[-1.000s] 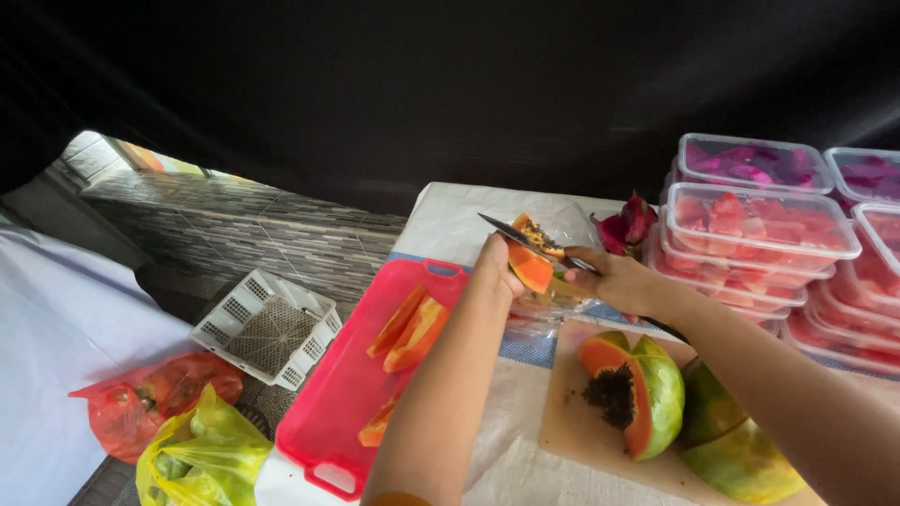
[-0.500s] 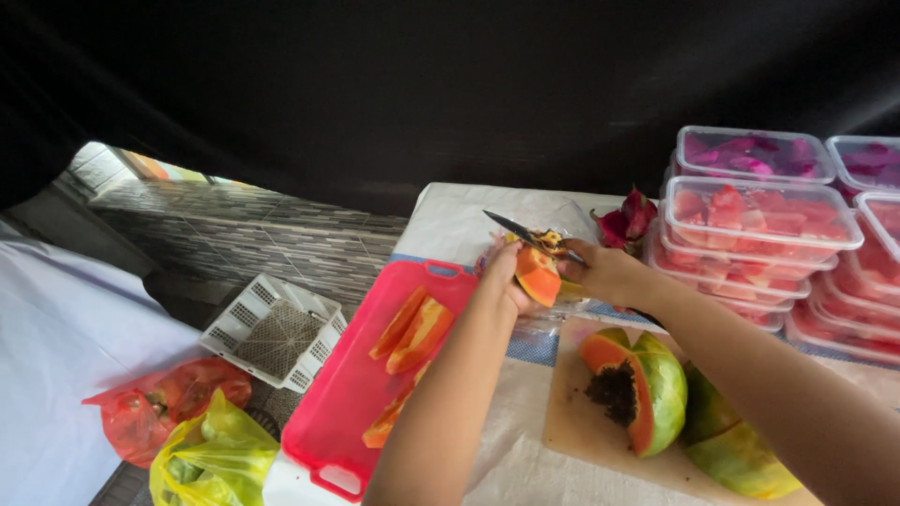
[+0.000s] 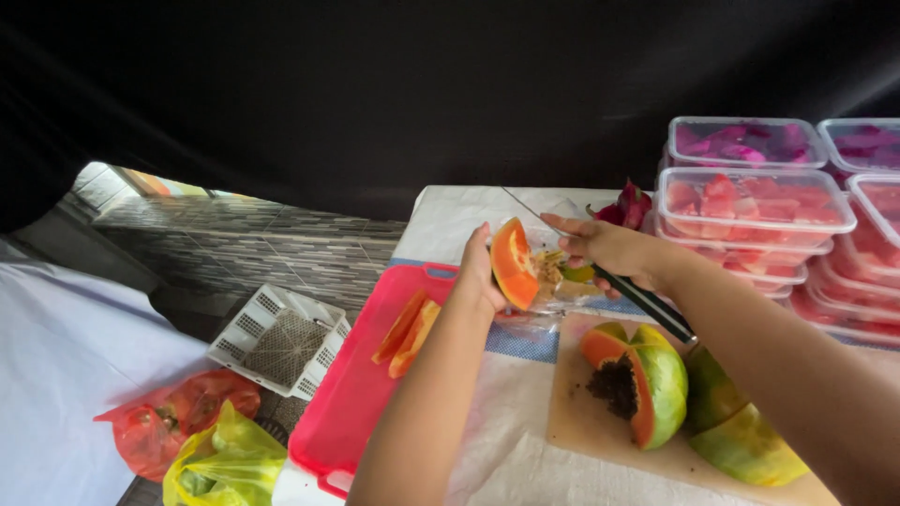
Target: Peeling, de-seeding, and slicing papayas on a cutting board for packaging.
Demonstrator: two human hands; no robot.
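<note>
Seen from the head camera, the left hand at the centre of the frame holds up a papaya slice, fingers curled round its green rind with the orange flesh facing right. Just right of it, the right hand has its fingers wrapped tight around a knife; the thin blade points to the upper left, the dark handle to the lower right. Below both hands sits a clear bag of scraps on the desk.

Orange strips lie on a red tray at lower centre. A cut papaya with dark seeds rests on a wooden board at lower right. Lidded tubs of fruit are stacked at the right edge.

The slice looks light, soft and wet, likely slippery on the flesh; the rind is the firmer place to grip.
</note>
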